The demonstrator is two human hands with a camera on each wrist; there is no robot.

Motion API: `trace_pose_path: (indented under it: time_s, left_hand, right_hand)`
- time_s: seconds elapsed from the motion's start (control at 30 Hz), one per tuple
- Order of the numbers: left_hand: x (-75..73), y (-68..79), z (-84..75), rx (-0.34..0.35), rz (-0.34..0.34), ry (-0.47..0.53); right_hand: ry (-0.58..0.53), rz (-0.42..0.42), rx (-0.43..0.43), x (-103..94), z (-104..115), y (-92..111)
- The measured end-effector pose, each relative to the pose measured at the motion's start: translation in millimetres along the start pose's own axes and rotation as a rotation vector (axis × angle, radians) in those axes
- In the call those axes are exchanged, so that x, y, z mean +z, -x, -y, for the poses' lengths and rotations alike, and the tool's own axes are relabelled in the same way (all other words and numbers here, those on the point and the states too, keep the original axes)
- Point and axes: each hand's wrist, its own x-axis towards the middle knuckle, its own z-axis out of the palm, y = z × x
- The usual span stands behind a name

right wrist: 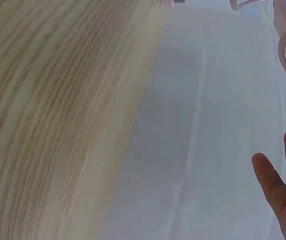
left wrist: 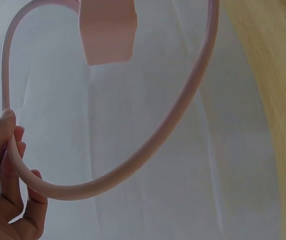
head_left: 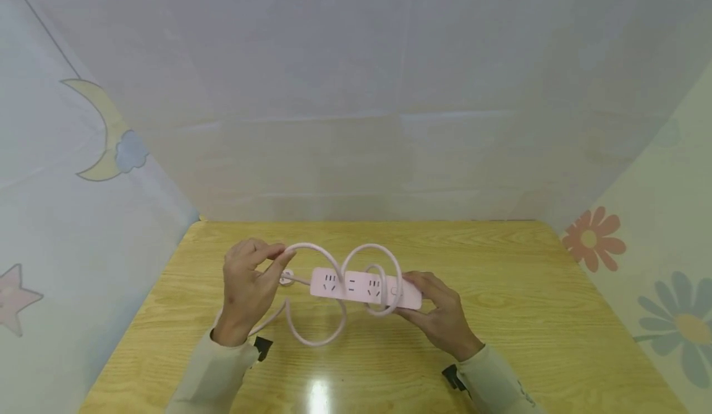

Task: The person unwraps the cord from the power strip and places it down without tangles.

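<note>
A pink power strip (head_left: pixel 360 286) is held up over the table, its sockets facing the head camera. My right hand (head_left: pixel 445 315) grips its right end, thumb along the lower side and fingers at the upper. The pale pink cord (head_left: pixel 316 343) loops around the strip and hangs in a curve below it. Between thumb and fingertips, my left hand (head_left: pixel 247 290) pinches the cord, left of the strip. A round white plug (head_left: pixel 286 277) shows beside those fingertips. The left wrist view has the strip's end (left wrist: pixel 108 32) above the pinched cord (left wrist: pixel 147 148).
The wooden table (head_left: pixel 528 315) spreads beneath both hands. A pale cloth wall (head_left: pixel 356 167) rises behind its far edge. Printed cloth stands at both sides, with a moon (head_left: pixel 102 123) on the left and flowers (head_left: pixel 588 238) on the right.
</note>
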Motion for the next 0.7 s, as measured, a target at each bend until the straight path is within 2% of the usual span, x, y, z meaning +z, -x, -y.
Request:
trace_pose_path:
  time_s: [0.3,0.47,0.7]
  left_hand:
    - [-1.8,8.2,5.7,0.034,0.086,0.134]
    - [-3.2,12.0,5.7,0.030,0.140,0.183]
    - [-7.5,17.8,7.3,0.036,0.295,0.195]
  right_hand:
    - [0.029,-0.025,-0.029,0.2,-5.5,1.7]
    - [0.032,-0.042,-0.026,0.7,-5.6,1.5]
    - [0.027,-0.052,0.008,-1.4,-4.1,2.7]
